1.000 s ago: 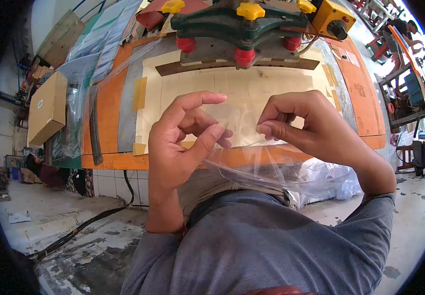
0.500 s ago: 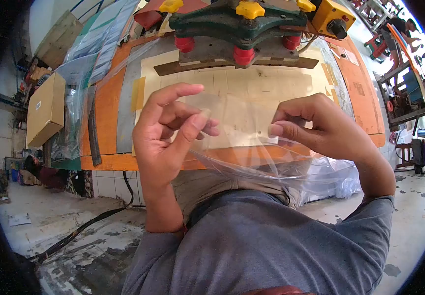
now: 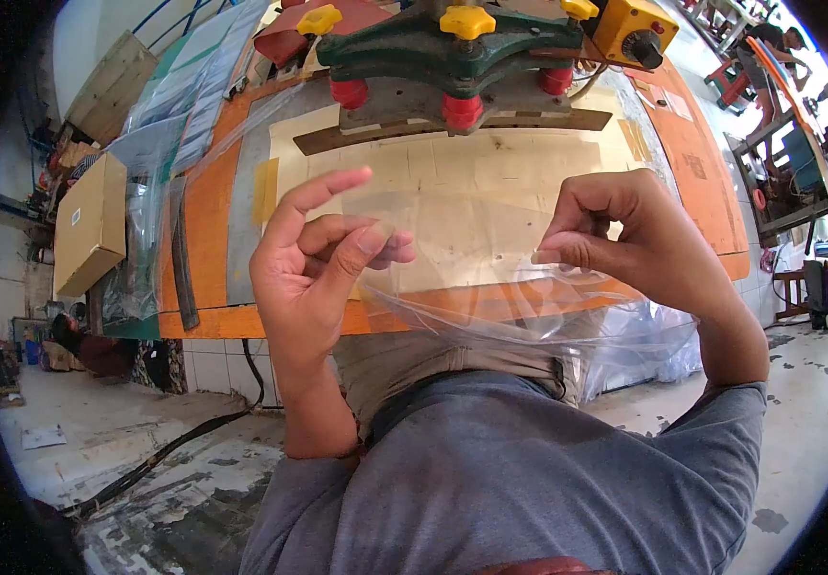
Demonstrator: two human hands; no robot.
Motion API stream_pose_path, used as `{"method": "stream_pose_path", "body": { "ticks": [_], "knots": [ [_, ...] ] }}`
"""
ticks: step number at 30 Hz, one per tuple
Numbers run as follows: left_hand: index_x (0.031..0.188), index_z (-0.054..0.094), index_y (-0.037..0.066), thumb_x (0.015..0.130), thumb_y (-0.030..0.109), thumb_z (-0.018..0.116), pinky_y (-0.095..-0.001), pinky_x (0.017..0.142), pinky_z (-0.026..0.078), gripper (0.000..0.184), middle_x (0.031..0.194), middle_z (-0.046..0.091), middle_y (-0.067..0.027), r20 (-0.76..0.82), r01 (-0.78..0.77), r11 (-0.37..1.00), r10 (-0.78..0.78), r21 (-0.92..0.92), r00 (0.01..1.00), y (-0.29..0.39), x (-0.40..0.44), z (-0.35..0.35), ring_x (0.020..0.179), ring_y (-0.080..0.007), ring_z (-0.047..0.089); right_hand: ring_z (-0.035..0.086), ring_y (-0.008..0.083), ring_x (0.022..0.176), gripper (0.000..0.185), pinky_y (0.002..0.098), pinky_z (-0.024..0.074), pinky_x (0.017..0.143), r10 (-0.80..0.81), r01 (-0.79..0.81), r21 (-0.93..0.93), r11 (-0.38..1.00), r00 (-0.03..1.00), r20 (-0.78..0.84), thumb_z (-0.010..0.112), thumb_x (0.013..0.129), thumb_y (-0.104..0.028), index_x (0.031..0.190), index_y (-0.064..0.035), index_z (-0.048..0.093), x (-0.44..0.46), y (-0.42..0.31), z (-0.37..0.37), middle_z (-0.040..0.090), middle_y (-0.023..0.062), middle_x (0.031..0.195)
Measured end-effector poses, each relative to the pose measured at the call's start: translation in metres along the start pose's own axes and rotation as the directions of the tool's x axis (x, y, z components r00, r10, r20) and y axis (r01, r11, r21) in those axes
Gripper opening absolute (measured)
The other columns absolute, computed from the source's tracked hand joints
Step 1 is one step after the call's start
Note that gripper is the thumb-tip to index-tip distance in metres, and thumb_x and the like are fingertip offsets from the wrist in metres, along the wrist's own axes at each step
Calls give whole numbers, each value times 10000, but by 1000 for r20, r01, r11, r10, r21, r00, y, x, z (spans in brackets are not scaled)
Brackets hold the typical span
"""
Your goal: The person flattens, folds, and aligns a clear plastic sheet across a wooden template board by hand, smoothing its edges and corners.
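A sheet of clear plastic film (image 3: 466, 311) spans the gap between my hands, with slack folds hanging over the table's front edge. On the left, my left hand (image 3: 313, 249) pinches it between thumb and curled fingers, the index finger stretched away. My right hand (image 3: 610, 235) grips the other side, thumb pressed against bent fingers. Behind the film lies a pale yellow board (image 3: 414, 172), partly seen through it. Above that board stands a press head (image 3: 452, 57) of dark green metal with red collars and yellow knobs; a flat metal bar (image 3: 567, 121) runs beneath it.
More clear plastic (image 3: 639, 350) is bunched below the table edge at right. A yellow control box (image 3: 632, 34) with a black dial sits beside the press. At left are a cardboard box (image 3: 91, 225) and a dark strip (image 3: 181, 254) on the orange table (image 3: 213, 230). Another person is far right.
My hands have moved slightly apart, the right one a little to the right. The film between them is spread wider, and my right fingers are curled more tightly.
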State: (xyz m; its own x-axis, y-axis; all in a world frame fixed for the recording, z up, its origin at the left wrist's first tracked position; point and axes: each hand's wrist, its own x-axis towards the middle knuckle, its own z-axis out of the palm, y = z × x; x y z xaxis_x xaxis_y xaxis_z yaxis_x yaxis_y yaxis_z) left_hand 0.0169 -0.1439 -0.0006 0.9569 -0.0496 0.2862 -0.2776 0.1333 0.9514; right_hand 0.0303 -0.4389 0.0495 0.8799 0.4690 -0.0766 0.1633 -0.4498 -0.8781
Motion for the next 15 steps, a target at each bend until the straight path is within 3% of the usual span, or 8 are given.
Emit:
{"method": "stream_pose_path", "body": {
  "ticks": [3,5,7,9,10,12,15],
  "knots": [
    [1271,607,-39,1002,1,684,-307,739,641,282,928,777,-160,-16,38,992,-36,122,999,-4,0,-3,808,-222,781,587,65,683,233,273,481,626,-6,6,0,1000,1000,13,797,960,-180,891,16,692,-3,-2,-5,676,25,738],
    [1192,629,-26,1026,51,669,-302,684,629,187,920,769,-154,-149,-89,988,108,126,983,-8,2,-7,744,-208,764,609,65,699,239,273,494,640,-2,9,-81,997,996,87,795,964,-189,892,14,693,-8,-6,-17,688,25,753],
    [1182,628,-18,1034,77,663,-297,654,617,178,918,765,-150,-195,-124,986,143,109,970,-9,4,-15,714,-199,752,632,66,714,245,273,507,654,19,7,-164,986,988,155,793,969,-198,894,13,694,-14,-2,-28,701,26,767],
    [1176,627,6,1051,127,649,-272,570,575,175,912,753,-140,-250,-165,979,191,123,949,-11,5,-23,646,-185,724,651,71,738,238,241,517,668,92,-119,110,987,970,224,787,972,-184,922,27,690,-22,11,-34,703,11,803],
    [1176,627,6,1051,127,649,-272,570,575,175,912,753,-140,-240,-161,981,184,111,953,-13,5,-25,646,-185,724,651,71,738,238,241,517,668,105,-131,109,985,971,213,787,972,-184,922,27,690,-28,15,-34,703,11,803],
    [1186,623,11,1055,118,641,-262,545,566,171,906,746,-132,-228,-199,972,223,121,948,-17,5,-28,633,-179,721,666,82,750,215,243,527,679,122,-146,320,936,988,96,781,972,-153,909,30,687,-36,27,-33,703,26,798],
    [1199,630,26,1055,121,648,-292,581,588,174,943,732,-116,-206,-194,972,218,130,954,-19,3,-26,666,-144,683,671,64,751,187,229,546,701,116,-89,356,930,992,-54,753,1000,-162,952,11,700,-47,36,-26,696,5,793]
  ]
}}
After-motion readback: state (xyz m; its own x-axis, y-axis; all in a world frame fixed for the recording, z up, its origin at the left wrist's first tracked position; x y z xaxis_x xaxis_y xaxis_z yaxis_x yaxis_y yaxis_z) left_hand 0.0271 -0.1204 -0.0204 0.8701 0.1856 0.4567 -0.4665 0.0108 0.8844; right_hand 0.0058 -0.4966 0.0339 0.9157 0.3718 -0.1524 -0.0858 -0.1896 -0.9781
